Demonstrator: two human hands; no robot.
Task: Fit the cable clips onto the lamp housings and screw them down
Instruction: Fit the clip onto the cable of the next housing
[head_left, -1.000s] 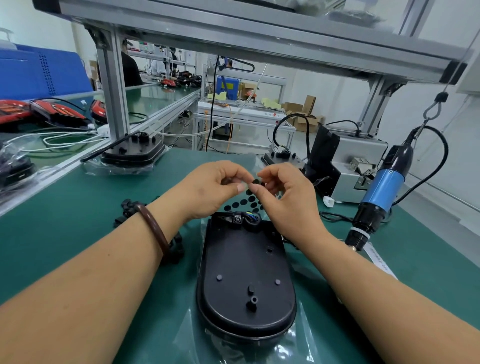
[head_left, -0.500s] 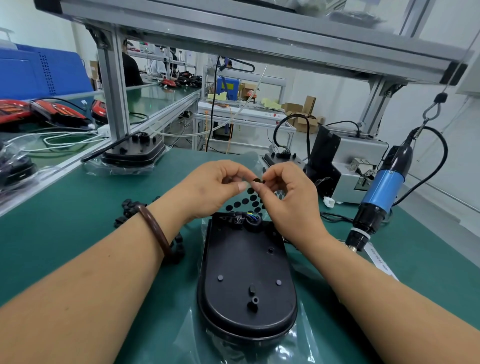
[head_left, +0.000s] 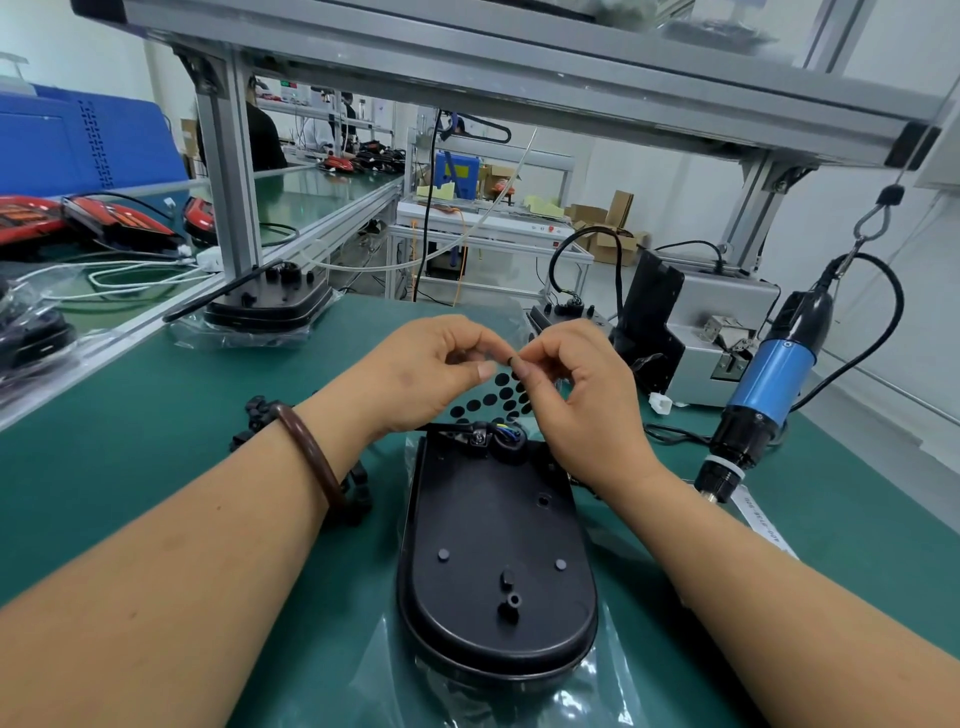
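Fingers of left hand and right hand pinch 1 small black piece over the lamp housing; I should grip lightly.

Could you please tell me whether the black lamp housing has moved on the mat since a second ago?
No. The lamp housing lies where it was, at the same offset from the hanging blue screwdriver to its right.

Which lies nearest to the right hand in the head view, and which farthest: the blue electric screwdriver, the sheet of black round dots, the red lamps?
From the right hand, pinching a small black piece:
1. Sheet of black round dots, beside its fingers.
2. Blue electric screwdriver, hanging at right.
3. Red lamps, far left, next bench.
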